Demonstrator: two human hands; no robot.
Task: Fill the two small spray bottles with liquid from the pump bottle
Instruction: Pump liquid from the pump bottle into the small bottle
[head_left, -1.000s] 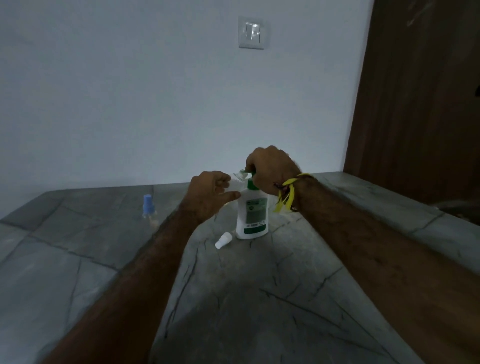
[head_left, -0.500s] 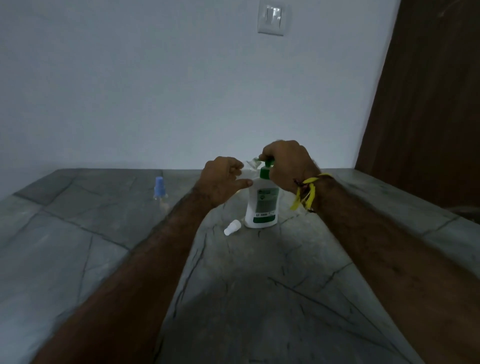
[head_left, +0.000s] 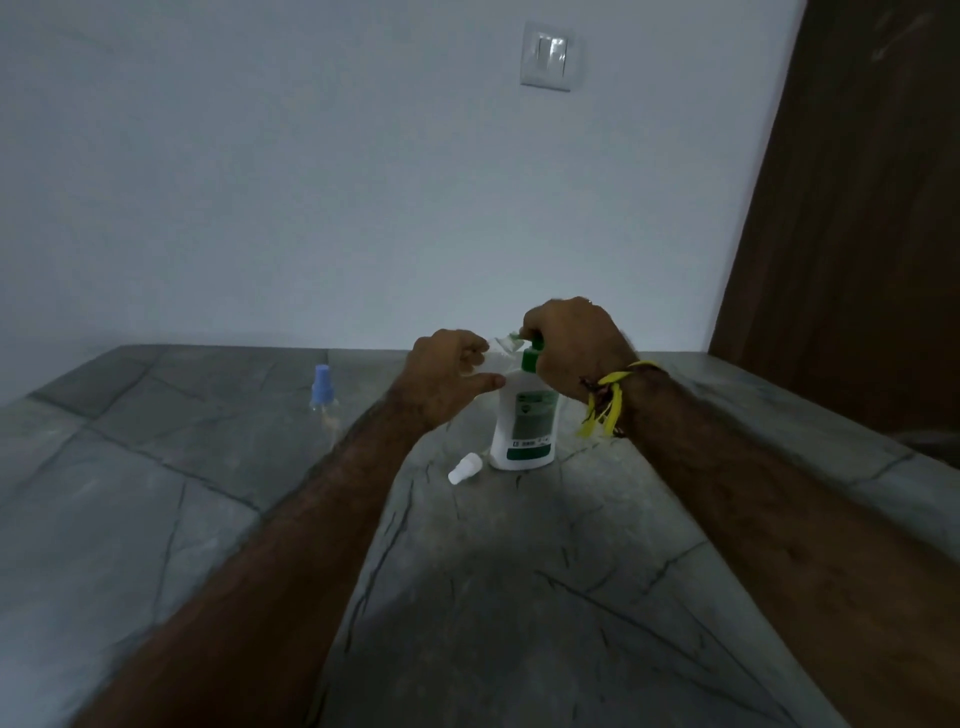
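A white pump bottle (head_left: 523, 422) with a green label and green pump stands on the grey stone counter (head_left: 519, 597). My right hand (head_left: 569, 345) is closed over its pump head from above. My left hand (head_left: 447, 379) holds a small clear spray bottle (head_left: 491, 358) with its mouth up against the pump nozzle; my fingers hide most of it. That bottle's white spray cap (head_left: 464, 468) lies on the counter just left of the pump bottle's base. A second small clear spray bottle with a blue cap (head_left: 323, 392) stands upright further left.
A pale wall with a light switch (head_left: 548, 56) rises behind the counter. A dark wooden door (head_left: 857, 218) stands at the right. The counter's far left corner drops away at the left edge.
The view has shifted a little, so the objects sit differently in frame. Both hands keep the same hold on the pump head and the small bottle.
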